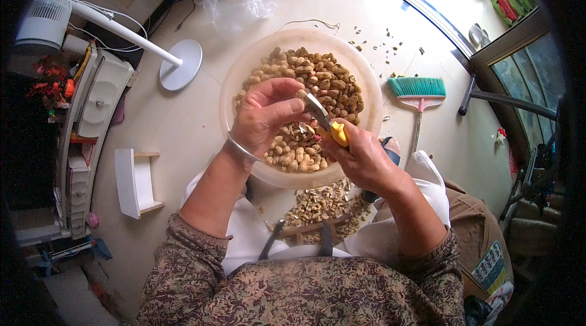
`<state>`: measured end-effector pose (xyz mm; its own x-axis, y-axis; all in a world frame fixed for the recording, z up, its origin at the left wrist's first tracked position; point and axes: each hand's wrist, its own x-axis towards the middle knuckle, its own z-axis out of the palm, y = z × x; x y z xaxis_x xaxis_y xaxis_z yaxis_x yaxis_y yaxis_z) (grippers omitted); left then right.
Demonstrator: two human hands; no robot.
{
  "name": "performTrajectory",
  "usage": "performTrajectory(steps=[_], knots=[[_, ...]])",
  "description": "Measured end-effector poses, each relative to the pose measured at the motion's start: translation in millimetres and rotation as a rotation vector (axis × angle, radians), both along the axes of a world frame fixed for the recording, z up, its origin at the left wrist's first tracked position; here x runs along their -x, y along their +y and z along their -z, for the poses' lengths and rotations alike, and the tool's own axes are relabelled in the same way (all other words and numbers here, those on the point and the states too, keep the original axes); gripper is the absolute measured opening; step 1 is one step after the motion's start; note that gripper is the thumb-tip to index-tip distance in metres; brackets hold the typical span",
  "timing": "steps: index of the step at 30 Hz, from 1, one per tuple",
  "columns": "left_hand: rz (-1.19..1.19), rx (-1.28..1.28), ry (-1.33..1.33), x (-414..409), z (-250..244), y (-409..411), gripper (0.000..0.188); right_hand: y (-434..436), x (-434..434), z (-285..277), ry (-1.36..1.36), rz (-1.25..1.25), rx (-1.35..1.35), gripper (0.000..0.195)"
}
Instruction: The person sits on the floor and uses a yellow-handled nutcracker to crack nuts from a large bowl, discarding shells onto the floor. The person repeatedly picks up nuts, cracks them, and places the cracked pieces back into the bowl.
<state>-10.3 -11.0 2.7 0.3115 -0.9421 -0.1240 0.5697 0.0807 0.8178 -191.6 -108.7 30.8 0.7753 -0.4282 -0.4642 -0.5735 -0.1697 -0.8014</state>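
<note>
My right hand [364, 154] grips a pair of pliers [319, 110] by the yellow handles, with the metal jaws pointing up and left. Between the thumb and fingertips of my left hand [265, 113] is a peanut [301, 93], right at the tip of the jaws. How far the jaws close on it cannot be made out. Both hands are above a wide, pale plastic basin [373, 101]. Unshelled peanuts [336, 72] fill its far side, and a paler heap of peanuts [297, 156] lies on the near side. Some shell pieces and reddish kernels show below the pliers.
Broken shells [320, 204] cover the floor between my legs, by a wooden frame [316, 230]. A broom [417, 90] lies right of the basin. At left stand a white fan's base [181, 65] and a small white stool [132, 184]. A plastic bag [240, 8] lies beyond.
</note>
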Motion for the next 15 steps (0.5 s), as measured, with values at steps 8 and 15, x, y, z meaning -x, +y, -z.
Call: performTrajectory(steps=[8, 15], knots=[[-0.024, -0.029, -0.008, -1, 1, 1, 0.025, -4, 9, 9, -0.233, 0.073, 0.427, 0.044], [-0.090, -0.051, -0.357, 15, -1, 0, 0.024, -1, 9, 11, -0.200, 0.016, 0.636, 0.046]])
